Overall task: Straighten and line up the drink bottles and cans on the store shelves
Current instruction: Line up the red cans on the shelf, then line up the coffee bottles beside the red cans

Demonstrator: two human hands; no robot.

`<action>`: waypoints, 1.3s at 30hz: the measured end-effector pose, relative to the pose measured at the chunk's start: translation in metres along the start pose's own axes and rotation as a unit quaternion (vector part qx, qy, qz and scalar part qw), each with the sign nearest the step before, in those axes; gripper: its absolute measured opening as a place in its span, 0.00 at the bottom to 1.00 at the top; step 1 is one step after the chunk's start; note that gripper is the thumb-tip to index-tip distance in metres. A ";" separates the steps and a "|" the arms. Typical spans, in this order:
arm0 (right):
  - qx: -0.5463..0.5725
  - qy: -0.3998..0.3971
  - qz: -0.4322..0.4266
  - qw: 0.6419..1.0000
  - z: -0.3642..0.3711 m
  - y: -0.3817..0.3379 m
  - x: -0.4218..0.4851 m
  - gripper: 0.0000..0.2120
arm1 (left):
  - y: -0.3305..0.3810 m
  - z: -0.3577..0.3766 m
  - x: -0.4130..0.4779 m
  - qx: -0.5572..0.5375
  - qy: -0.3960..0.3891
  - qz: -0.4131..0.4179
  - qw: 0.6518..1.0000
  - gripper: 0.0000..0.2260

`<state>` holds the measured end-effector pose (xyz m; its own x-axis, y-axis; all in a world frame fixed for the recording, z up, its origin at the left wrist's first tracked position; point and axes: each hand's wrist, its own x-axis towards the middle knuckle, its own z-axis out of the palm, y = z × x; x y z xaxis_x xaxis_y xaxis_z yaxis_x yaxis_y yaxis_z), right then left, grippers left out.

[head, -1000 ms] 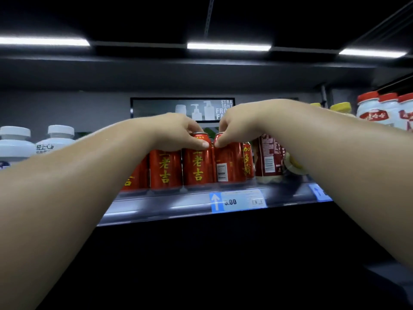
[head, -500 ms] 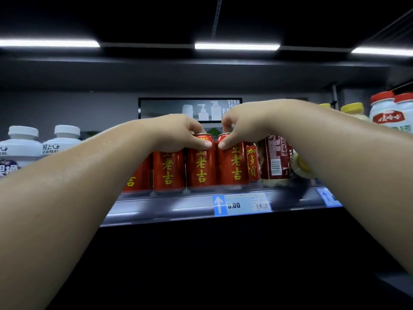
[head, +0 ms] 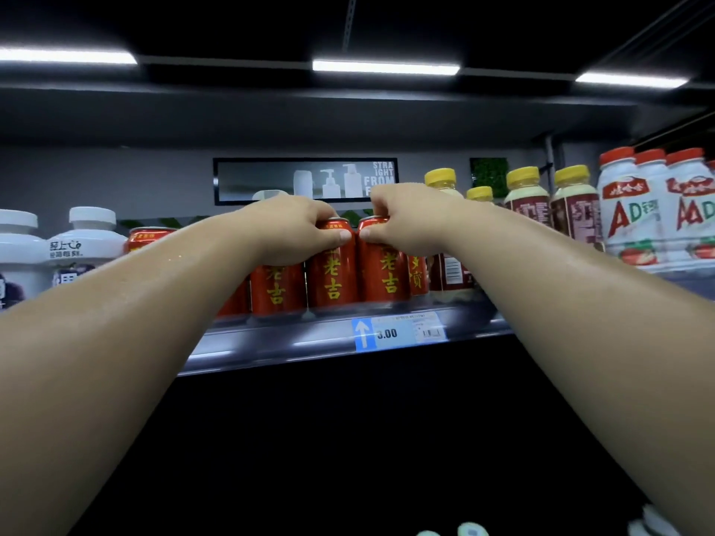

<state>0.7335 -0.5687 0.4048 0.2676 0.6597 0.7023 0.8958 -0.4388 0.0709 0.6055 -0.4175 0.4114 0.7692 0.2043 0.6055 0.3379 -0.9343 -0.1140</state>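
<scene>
A row of red cans with yellow characters stands upright at the front of a shelf [head: 309, 342]. My left hand [head: 294, 226] grips the top of one red can [head: 332, 276]. Right beside it, my right hand [head: 406, 218] grips the top of the neighbouring red can [head: 385, 272]. The two thumbs almost touch between the cans. Both held cans face forward with their labels showing. Another red can [head: 274, 288] stands to the left, partly behind my left arm. A narrower red can [head: 418, 274] stands to the right.
White-capped white bottles [head: 83, 245] stand at the left of the shelf. Yellow-capped dark-labelled bottles [head: 572, 210] and red-capped white AD bottles [head: 626, 210] stand at the right. A blue price tag [head: 398, 332] marked 3.00 sits on the shelf rail. Below the shelf is dark.
The right-hand can has been turned so its yellow characters face front instead of the barcode. The view has shifted, showing more bottles at the right. Both hands stay on the can tops.
</scene>
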 end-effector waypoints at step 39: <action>-0.014 0.188 -0.034 0.981 0.052 0.234 -0.119 0.39 | 0.185 0.124 0.020 0.002 0.248 -0.002 0.969 0.32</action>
<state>0.9294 -0.7178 0.3008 0.0536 0.4178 0.9070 0.8954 -0.4222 0.1416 0.7507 -0.5502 0.3051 0.4129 0.0408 0.9099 0.3423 -0.9327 -0.1135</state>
